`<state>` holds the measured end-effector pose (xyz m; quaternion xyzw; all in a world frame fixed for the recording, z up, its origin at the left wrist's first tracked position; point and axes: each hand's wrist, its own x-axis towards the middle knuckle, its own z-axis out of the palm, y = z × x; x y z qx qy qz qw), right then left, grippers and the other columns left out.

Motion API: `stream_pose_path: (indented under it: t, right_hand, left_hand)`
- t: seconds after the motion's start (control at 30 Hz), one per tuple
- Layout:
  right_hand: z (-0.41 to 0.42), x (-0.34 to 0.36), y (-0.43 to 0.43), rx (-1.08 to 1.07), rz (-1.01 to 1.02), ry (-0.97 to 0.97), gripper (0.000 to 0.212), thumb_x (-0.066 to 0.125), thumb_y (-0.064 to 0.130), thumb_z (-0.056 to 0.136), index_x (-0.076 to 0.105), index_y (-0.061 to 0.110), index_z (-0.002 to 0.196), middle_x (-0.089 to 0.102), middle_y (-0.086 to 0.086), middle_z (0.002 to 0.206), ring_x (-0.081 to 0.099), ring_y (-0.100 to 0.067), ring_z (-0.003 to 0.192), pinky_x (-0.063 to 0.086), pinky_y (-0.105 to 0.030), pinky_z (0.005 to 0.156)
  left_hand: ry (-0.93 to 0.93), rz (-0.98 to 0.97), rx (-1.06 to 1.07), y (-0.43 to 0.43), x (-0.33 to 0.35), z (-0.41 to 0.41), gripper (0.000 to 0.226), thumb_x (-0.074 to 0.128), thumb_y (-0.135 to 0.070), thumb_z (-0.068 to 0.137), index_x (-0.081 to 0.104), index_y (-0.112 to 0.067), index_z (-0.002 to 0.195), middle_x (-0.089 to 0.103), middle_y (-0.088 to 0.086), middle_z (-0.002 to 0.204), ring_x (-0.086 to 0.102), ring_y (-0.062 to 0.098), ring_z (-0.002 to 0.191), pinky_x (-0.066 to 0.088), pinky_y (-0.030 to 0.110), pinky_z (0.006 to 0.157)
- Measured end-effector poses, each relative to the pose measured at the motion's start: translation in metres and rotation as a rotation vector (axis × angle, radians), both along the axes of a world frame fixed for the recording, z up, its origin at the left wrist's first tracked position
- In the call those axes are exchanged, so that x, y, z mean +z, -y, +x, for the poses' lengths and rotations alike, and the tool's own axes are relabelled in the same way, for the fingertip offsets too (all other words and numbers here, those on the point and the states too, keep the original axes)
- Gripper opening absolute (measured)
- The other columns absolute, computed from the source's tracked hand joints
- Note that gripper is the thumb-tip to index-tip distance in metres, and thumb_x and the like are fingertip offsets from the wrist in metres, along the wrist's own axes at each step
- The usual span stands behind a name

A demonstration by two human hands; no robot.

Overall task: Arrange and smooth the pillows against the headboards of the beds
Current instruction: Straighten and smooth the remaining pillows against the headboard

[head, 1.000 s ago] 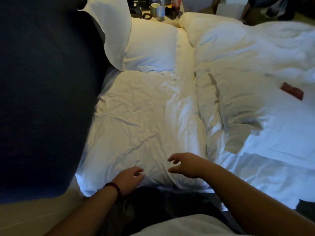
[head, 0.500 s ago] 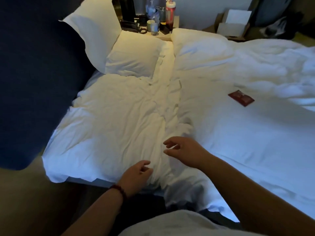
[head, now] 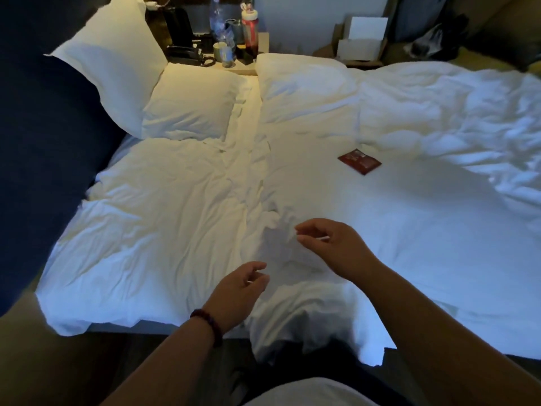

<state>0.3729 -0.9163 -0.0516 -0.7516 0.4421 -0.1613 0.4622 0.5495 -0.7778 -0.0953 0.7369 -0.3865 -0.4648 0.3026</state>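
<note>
One white pillow [head: 114, 63] leans upright against the dark blue headboard [head: 44, 148] at the left. A second white pillow [head: 190, 104] lies flat beside it. A third pillow [head: 307, 89] lies on the right bed near the nightstand. My left hand [head: 237, 291] hovers over the near edge of the rumpled white bedding [head: 158, 230], fingers loosely curled and empty. My right hand [head: 330, 244] hovers above the seam between the two beds, fingers loosely curled, gripping no bedding.
A red packet [head: 359, 162] lies on the right bed's sheet. A crumpled duvet [head: 456, 118] covers the far right. The nightstand [head: 246, 67] holds a phone, bottles and a mug. A cardboard box [head: 361, 43] and a dark bag stand behind.
Both hands have lifted off the near bedding and drifted right toward the seam. The view has swung right, so more of the right bed shows.
</note>
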Motion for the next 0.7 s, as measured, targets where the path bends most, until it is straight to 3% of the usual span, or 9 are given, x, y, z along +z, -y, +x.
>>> stream_pose_path:
  t: [0.17, 0.3, 0.43, 0.5, 0.57, 0.7]
  right_hand:
    - [-0.040, 0.000, 0.052, -0.044, -0.051, 0.083, 0.010, 0.071, 0.026, 0.086, 0.071, 0.033, 0.094, 0.069, 0.019, 0.089, 0.061, 0.013, 0.083, 0.043, -0.001, 0.069]
    - [-0.075, -0.013, 0.108, 0.100, -0.121, 0.048, 0.013, 0.071, 0.027, 0.087, 0.070, 0.032, 0.098, 0.065, 0.022, 0.091, 0.060, 0.012, 0.085, 0.043, -0.002, 0.073]
    - [-0.115, -0.020, 0.169, 0.249, -0.165, -0.009, 0.017, 0.069, 0.027, 0.088, 0.072, 0.025, 0.104, 0.067, 0.013, 0.098, 0.062, 0.002, 0.089, 0.046, -0.009, 0.081]
    - [-0.129, -0.023, 0.197, 0.311, -0.212, -0.051, 0.018, 0.069, 0.028, 0.088, 0.072, 0.023, 0.105, 0.068, 0.010, 0.100, 0.061, 0.000, 0.088, 0.043, -0.008, 0.080]
    - [-0.135, -0.027, 0.220, 0.363, -0.258, -0.065, 0.019, 0.068, 0.029, 0.088, 0.072, 0.022, 0.105, 0.067, 0.009, 0.100, 0.058, 0.000, 0.087, 0.040, -0.007, 0.080]
    - [-0.129, -0.041, 0.244, 0.472, -0.358, -0.022, 0.020, 0.064, 0.030, 0.091, 0.071, 0.020, 0.106, 0.066, 0.005, 0.104, 0.058, -0.007, 0.094, 0.044, -0.022, 0.088]
  left_hand:
    - [0.056, 0.015, 0.002, 0.030, 0.004, -0.040, 0.026, 0.054, -0.033, 0.096, 0.054, -0.033, 0.122, 0.067, -0.008, 0.107, 0.064, 0.009, 0.097, 0.053, 0.031, 0.090]
    - [0.090, -0.077, 0.180, 0.083, 0.006, -0.083, 0.022, 0.055, -0.031, 0.096, 0.056, -0.034, 0.117, 0.066, -0.009, 0.108, 0.063, 0.009, 0.101, 0.052, 0.024, 0.086]
    - [0.217, -0.183, 0.377, 0.149, 0.017, -0.144, 0.022, 0.057, -0.027, 0.096, 0.059, -0.028, 0.117, 0.060, -0.019, 0.105, 0.054, -0.013, 0.090, 0.039, -0.001, 0.074]
    - [0.307, -0.211, 0.419, 0.181, 0.021, -0.163, 0.027, 0.056, -0.025, 0.096, 0.060, -0.022, 0.122, 0.060, -0.012, 0.111, 0.056, -0.004, 0.095, 0.040, 0.004, 0.081]
    - [0.413, -0.215, 0.420, 0.208, 0.023, -0.174, 0.031, 0.055, -0.025, 0.095, 0.060, -0.017, 0.125, 0.060, -0.001, 0.121, 0.055, 0.013, 0.110, 0.043, 0.023, 0.097]
    - [0.766, -0.154, 0.277, 0.256, 0.022, -0.170, 0.042, 0.051, -0.030, 0.095, 0.053, -0.015, 0.134, 0.049, 0.006, 0.141, 0.038, 0.023, 0.132, 0.026, 0.033, 0.112]
